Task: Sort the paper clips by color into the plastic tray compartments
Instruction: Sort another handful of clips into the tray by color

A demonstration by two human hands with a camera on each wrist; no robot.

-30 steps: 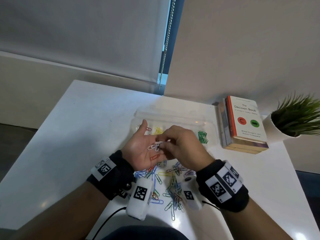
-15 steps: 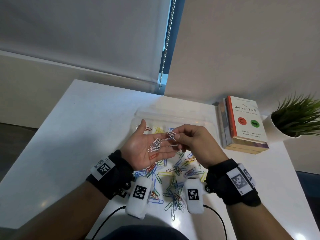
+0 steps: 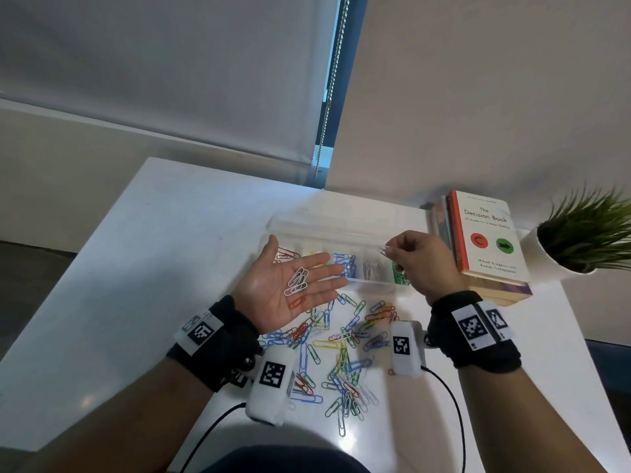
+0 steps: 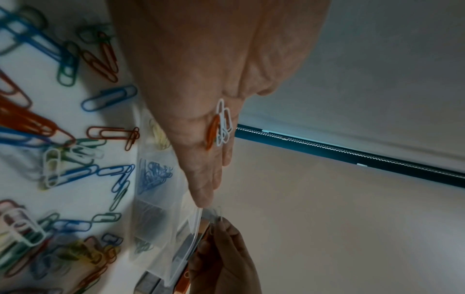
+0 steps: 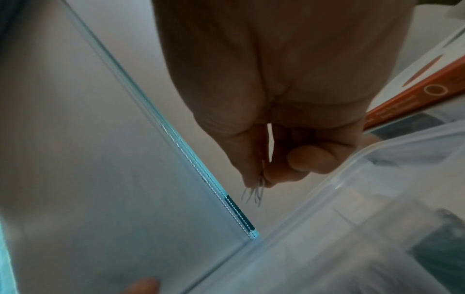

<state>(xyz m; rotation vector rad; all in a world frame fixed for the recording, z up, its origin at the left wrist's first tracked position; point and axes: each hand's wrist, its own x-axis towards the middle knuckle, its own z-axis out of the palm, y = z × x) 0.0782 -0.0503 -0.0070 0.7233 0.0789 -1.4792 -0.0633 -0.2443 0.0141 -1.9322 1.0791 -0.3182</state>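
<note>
We are holding our left hand point(image 3: 290, 288) palm up and spread flat above the near-left end of the clear plastic compartment tray point(image 3: 372, 286), carrying a small cluster of white paper clips point(image 3: 296, 280) on the palm with one orange-red paper clip point(image 3: 296, 303) lying just nearer on the same palm. In the left wrist view the same white clips point(image 4: 222, 123) and the orange-red one point(image 4: 211, 132) are resting against the fingers.

We are pinching a few white paper clips point(image 3: 384, 251) between the thumb and fingertips of our right hand point(image 3: 421, 264), holding them above the tray near its white and green compartments. The right wrist view is showing these thin clips point(image 5: 253, 194) sticking out below the pinched fingertips point(image 5: 274, 178), with the tray's rim point(image 5: 327, 191) just beside them.

The tray is sitting on the white table point(image 3: 164, 254), holding red, yellow, blue, white and green clips in separate compartments from left to right. A loose mixed pile of coloured paper clips point(image 3: 338, 349) is lying on the table near us, between our wrists. To the right, a stack of books topped by a white and orange book point(image 3: 485, 233) is lying beside a small potted green plant in a white pot point(image 3: 580, 233).
</note>
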